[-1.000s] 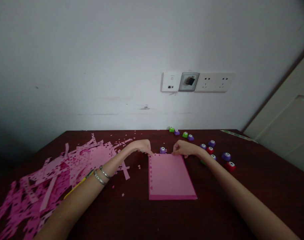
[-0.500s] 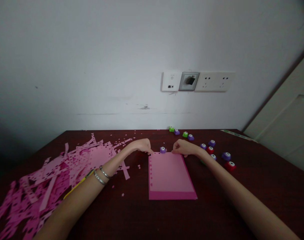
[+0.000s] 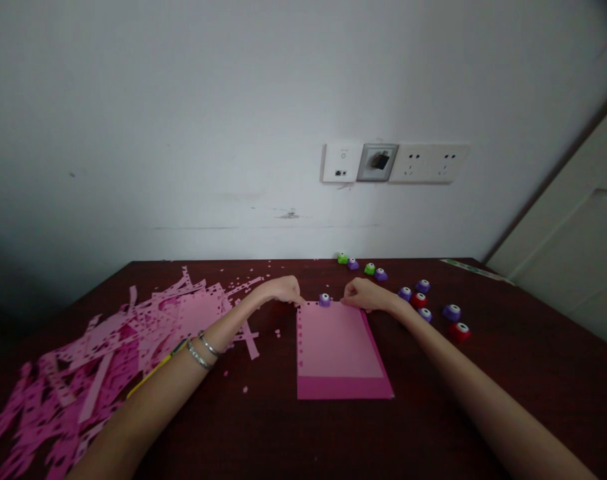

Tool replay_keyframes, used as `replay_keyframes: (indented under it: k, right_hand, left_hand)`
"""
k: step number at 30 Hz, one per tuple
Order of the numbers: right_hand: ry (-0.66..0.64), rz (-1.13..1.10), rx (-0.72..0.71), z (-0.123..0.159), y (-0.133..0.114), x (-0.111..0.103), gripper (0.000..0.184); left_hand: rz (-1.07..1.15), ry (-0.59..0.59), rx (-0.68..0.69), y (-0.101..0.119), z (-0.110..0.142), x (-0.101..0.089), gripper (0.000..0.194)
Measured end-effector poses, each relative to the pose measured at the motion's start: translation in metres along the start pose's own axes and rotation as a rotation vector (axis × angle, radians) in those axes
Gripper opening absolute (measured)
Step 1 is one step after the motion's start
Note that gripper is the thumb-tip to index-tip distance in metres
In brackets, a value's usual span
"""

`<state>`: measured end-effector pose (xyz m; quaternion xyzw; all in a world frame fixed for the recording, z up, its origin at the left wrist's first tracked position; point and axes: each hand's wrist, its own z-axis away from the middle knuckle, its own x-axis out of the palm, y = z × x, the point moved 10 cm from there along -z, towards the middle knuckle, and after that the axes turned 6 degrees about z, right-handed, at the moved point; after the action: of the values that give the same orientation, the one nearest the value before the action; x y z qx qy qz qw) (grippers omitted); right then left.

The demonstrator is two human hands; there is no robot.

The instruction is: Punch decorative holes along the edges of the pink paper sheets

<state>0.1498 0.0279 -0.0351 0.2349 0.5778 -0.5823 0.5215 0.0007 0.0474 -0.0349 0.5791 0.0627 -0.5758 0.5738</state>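
A light pink sheet of paper (image 3: 338,340) lies over a darker pink sheet (image 3: 346,389), whose near strip and right edge show. Small punched holes run down its left side and along the left of its far edge. My left hand (image 3: 284,291) is closed at the far left corner, fingertips gripping the paper. At the far right corner, my right hand (image 3: 362,294) pinches the same sheet. Between the hands a purple craft punch (image 3: 324,300) sits on the far edge of the light sheet; neither hand touches it.
Punched pink paper strips (image 3: 133,340) are heaped at the left, with a yellow cutter (image 3: 156,375) partly under my left forearm. More craft punches (image 3: 452,312) stand right and at the back. Tiny paper bits dot the dark table (image 3: 263,440). A wall stands behind.
The light pink sheet has slid slightly away from me, baring more of the darker sheet at the near end. Both hands have shifted slightly with it.
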Motion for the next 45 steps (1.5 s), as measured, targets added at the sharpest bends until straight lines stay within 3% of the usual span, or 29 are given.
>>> replay_keyframes:
  k: [22, 24, 29, 31, 36, 45]
  right_hand:
    - [0.042, -0.009, 0.036, 0.002, 0.001, -0.005, 0.019]
    - [0.088, 0.023, 0.046, 0.003, 0.003, -0.014, 0.021]
    - [0.361, 0.169, 0.056, 0.016, -0.008, -0.058, 0.033]
    - [0.279, 0.056, 0.063, 0.014, -0.012, -0.054, 0.042]
    - [-0.065, -0.188, 0.029, -0.001, -0.028, -0.016, 0.052]
    - [-0.298, -0.269, 0.112, -0.019, -0.025, 0.018, 0.049]
  left_hand:
    - [-0.007, 0.030, -0.051, -0.008, 0.002, -0.007, 0.035]
    - [-0.036, 0.076, -0.077, -0.010, 0.006, -0.018, 0.038]
    - [-0.053, 0.178, -0.081, -0.006, 0.015, -0.041, 0.040]
    - [-0.007, 0.179, -0.051, 0.002, 0.016, -0.043, 0.043]
    - [0.124, 0.065, 0.017, 0.025, 0.005, -0.026, 0.047]
    - [0.262, -0.163, -0.056, 0.022, -0.024, 0.008, 0.049]
